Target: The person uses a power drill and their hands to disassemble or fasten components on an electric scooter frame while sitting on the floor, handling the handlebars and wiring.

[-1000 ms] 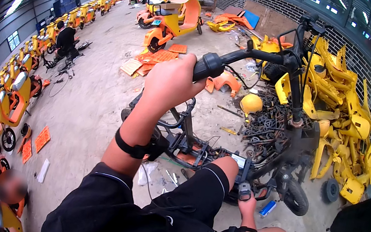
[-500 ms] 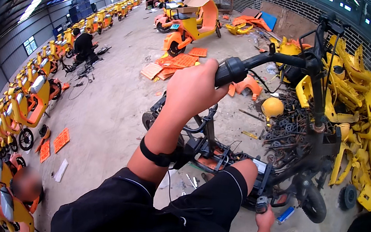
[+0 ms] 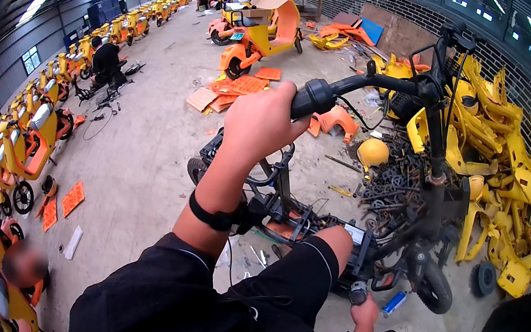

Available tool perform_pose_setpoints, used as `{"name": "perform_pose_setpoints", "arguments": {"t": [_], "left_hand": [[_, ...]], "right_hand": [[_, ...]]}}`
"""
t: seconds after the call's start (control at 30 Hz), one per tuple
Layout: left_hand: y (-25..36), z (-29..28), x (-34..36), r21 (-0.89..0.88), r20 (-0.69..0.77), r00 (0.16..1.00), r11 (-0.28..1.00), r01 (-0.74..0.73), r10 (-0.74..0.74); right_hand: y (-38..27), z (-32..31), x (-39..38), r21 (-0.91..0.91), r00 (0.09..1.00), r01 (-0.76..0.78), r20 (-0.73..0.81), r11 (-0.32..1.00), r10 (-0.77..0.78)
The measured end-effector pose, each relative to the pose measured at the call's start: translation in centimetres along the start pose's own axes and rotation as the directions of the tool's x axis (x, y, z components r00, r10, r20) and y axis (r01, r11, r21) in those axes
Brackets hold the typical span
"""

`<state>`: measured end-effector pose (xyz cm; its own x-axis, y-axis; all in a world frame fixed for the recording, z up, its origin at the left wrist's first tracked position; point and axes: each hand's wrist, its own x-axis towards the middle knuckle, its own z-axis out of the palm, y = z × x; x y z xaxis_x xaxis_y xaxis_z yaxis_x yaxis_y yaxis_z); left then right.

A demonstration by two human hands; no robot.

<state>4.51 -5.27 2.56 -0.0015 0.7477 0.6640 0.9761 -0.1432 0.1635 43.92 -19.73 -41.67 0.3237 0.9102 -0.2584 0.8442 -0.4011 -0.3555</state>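
- The left hand [image 3: 259,122], raised ahead of the person, is clamped on the black handlebar grip [image 3: 314,99].
- The right hand [image 3: 365,311], low beside the knee, is closed round a dark tool [image 3: 358,292]; its fingertips are hidden.
- The stripped scooter frame [image 3: 282,192] stands on the concrete floor before the person, whose bent knee [image 3: 336,245] blocks part of it.
- A blue can [image 3: 394,303] lies near the front wheel [image 3: 434,287].
- Beyond the frame, dark metal parts [image 3: 389,188] and heaped yellow panels [image 3: 512,192] crowd the floor toward the brick wall.
- Orange panels [image 3: 243,85] lie farther off; yellow scooters [image 3: 36,138] line the left.
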Motion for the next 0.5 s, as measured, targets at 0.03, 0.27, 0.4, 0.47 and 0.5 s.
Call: {"name": "perform_pose_setpoints", "arguments": {"t": [0.03,0.27,0.4,0.47,0.5], "left_hand": [[0.0,0.1,-0.1,0.0,-0.015,1.0,1.0,-0.007,0.007],[0.1,1.5,0.3,-0.031,-0.017,0.998,0.998,-0.057,0.057],[-1.3,-0.7,-0.3,0.002,-0.012,0.999,0.999,-0.047,0.047],[-0.5,0.3,0.1,-0.052,0.006,0.998,0.997,-0.058,0.058],[-0.4,0.2,0.0,-0.066,-0.002,0.998,0.996,-0.06,0.06]], "right_hand": [[-0.1,0.0,0.0,-0.006,1.0,-0.006,-0.007,1.0,0.006],[-0.2,0.2,-1.5,-0.017,1.0,-0.007,-0.031,1.0,0.006],[-1.0,1.4,-2.1,-0.055,0.997,0.069,-0.017,0.996,-0.07],[0.1,1.3,-2.6,-0.091,0.999,0.022,-0.033,0.996,-0.025],[0.4,1.8,-3.0,-0.096,0.999,0.024,-0.023,0.995,-0.026]]}}
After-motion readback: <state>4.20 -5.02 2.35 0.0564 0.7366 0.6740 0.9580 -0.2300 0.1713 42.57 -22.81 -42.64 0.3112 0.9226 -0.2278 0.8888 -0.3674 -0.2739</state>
